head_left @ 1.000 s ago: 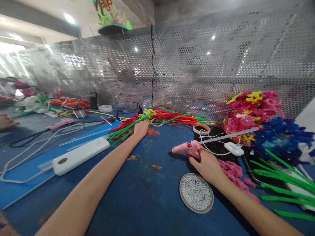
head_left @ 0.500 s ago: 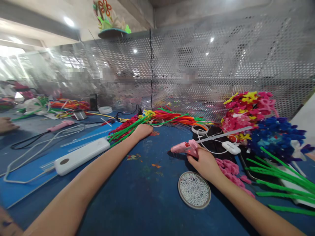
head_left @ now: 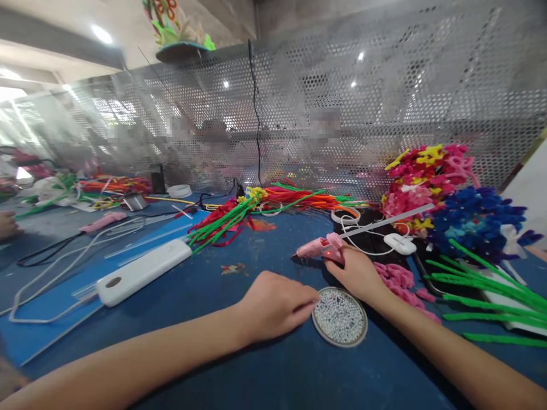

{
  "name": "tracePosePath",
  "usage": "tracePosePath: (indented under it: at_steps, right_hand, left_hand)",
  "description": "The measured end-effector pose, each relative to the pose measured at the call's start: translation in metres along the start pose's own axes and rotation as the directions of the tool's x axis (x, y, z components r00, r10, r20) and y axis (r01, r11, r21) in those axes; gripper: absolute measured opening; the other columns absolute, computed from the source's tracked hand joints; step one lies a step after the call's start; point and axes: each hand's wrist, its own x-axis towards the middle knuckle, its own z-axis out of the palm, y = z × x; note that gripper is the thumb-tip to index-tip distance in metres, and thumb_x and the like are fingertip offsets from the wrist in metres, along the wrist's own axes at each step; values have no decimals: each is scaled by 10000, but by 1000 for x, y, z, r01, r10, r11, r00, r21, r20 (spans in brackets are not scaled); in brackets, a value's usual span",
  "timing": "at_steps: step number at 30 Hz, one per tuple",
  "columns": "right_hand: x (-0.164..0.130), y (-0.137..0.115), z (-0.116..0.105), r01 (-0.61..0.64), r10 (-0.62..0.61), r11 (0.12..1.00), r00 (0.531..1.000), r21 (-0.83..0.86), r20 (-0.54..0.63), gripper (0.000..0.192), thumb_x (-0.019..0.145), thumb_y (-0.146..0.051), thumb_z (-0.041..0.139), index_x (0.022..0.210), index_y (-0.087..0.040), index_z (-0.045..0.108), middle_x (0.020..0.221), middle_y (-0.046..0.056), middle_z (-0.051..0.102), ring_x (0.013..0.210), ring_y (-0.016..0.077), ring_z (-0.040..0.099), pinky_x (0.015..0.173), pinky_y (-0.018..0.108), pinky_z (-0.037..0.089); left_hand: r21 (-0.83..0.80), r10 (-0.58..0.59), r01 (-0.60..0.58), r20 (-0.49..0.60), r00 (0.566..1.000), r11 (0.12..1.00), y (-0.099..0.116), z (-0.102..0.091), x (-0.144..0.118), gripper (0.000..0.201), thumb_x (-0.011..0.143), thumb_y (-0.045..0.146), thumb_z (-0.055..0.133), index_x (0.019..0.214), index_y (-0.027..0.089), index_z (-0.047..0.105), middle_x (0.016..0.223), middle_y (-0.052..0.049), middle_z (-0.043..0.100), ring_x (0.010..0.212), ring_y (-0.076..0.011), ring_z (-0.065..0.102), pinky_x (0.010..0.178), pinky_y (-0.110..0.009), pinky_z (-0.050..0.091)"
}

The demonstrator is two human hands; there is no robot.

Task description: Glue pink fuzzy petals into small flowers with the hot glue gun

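Observation:
My right hand (head_left: 356, 273) is wrapped round a pink hot glue gun (head_left: 318, 248), its dark nozzle pointing left over the blue table. A long translucent glue stick (head_left: 388, 221) sticks out of the gun's back. My left hand (head_left: 276, 304) is closed, palm down, with thumb and fingertips together at the left rim of a round dish (head_left: 366, 322) full of small white and dark beads (head_left: 339, 316). Whatever the left fingertips may hold is too small to tell. Pink fuzzy pieces (head_left: 395, 279) lie just right of my right wrist.
Green pipe cleaners (head_left: 487, 285) and blue fuzzy flowers (head_left: 478, 225) are at right. A bundle of red flowers with green stems (head_left: 224, 225) lies back left, near a white power bank-like device (head_left: 145, 270). A perforated metal screen (head_left: 299, 114) stands behind. Another person's hand (head_left: 8, 225) shows far left.
My left hand has left the green stems at the back and come forward and right to the bead dish. The right hand keeps the glue gun in nearly the same place.

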Motion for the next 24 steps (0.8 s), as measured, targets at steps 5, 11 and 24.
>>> tracePosePath:
  at_steps: [5,11,24]
  right_hand:
    - [0,-1,-1,0,0,1000,1000,-20,10,266,787,-258,496,983,-138,628,991,122,686,925,246,639,813,319,468]
    - [-1,-1,-1,10,-10,999,1000,-38,20,205,781,-254,490,894,-161,634,875,101,683,846,240,632,734,302,458]
    - [2,-7,-1,4,-4,998,1000,-62,3,154,787,-231,492,781,-167,632,778,93,666,808,230,637,746,295,474]
  left_hand:
    - [-145,-43,43,4,999,988,1,2,8,234,932,340,449,1015,269,655,922,47,736,804,-125,688,654,-184,449]
    - [-36,-474,479,-225,851,877,-102,-13,18,306,957,327,371,987,188,641,1000,-30,692,928,-173,638,838,-271,468]
    - [98,-784,795,-136,606,598,-231,3,91,317,896,306,539,1171,146,531,1162,-93,564,983,-211,588,820,-412,511]
